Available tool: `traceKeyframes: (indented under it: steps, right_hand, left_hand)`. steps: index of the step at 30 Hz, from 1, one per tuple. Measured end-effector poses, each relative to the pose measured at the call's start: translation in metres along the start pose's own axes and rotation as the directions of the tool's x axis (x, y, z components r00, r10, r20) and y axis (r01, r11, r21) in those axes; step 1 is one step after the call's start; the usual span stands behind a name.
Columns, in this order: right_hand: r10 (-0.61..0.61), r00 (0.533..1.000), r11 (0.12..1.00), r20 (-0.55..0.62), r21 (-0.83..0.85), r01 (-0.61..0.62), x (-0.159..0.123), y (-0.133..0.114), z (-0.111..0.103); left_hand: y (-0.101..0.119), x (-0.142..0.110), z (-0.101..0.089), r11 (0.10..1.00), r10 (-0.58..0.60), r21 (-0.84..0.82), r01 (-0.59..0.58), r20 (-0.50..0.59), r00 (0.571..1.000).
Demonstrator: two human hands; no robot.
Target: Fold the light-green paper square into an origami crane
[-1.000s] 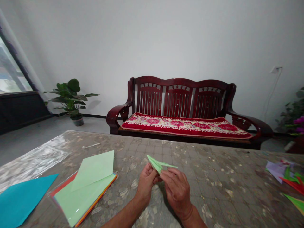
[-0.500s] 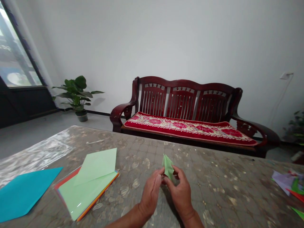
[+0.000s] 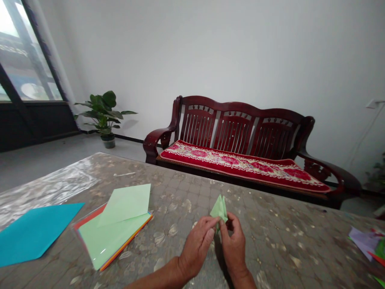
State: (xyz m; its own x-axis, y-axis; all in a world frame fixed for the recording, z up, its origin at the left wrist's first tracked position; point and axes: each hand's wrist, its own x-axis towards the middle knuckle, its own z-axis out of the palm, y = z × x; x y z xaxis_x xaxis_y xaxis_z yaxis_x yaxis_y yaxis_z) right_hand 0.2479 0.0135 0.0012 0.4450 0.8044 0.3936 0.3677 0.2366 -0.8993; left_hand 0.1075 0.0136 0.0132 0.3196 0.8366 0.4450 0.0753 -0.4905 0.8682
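Observation:
A folded piece of light green paper (image 3: 219,208) stands point-up between my two hands, over the right middle of the table. My left hand (image 3: 197,245) has its fingers closed on the paper's lower left part. On the other side, my right hand (image 3: 233,240) pinches the lower right part between thumb and fingers. Several layers and two pointed tips show at the top of the paper. Its lower end is mostly hidden by my fingers.
To the left lie a stack of coloured paper (image 3: 99,241), a loose light green sheet (image 3: 128,204) and a blue sheet (image 3: 39,230). A thin white stick (image 3: 124,174) is farther back. Folded paper pieces (image 3: 365,241) lie at the right edge. A wooden bench (image 3: 240,138) stands beyond the table.
The folded green paper has turned, so a broader face and two tips now show. My left fingers have moved across its lower front. The whole view has shifted slightly.

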Motion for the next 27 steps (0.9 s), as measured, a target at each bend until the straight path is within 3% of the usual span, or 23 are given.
traceKeyframes:
  steps: [5, 9, 12, 18, 24, 27]
  right_hand:
    - [0.139, 0.989, 0.977, -0.053, 0.168, -0.128, 0.007, -0.001, -0.003]
    - [0.257, 0.966, 0.921, -0.021, 0.309, -0.238, 0.011, -0.001, -0.004]
    - [0.284, 0.959, 0.886, 0.018, 0.377, -0.269, 0.011, -0.004, -0.004]
    - [0.322, 0.942, 0.834, 0.091, 0.444, -0.327, 0.009, -0.011, -0.002]
    - [0.346, 0.932, 0.813, 0.112, 0.46, -0.357, 0.009, -0.009, -0.003]
    - [0.363, 0.927, 0.792, 0.097, 0.492, -0.362, 0.01, -0.009, -0.003]
  left_hand:
    - [-0.001, 0.002, 0.0, 0.999, 0.031, 0.022, -0.03, -0.044, 0.999]
    - [-0.007, 0.004, 0.001, 0.999, -0.031, 0.035, 0.036, -0.139, 0.99]
    - [-0.011, 0.005, 0.001, 0.994, -0.077, 0.057, 0.09, -0.188, 0.979]
    - [-0.012, 0.01, -0.001, 0.99, -0.032, 0.121, 0.067, -0.274, 0.961]
    - [-0.01, 0.008, -0.002, 0.985, -0.14, 0.055, 0.163, -0.299, 0.944]
    - [-0.01, 0.002, 0.001, 0.977, -0.195, 0.04, 0.207, -0.211, 0.958]
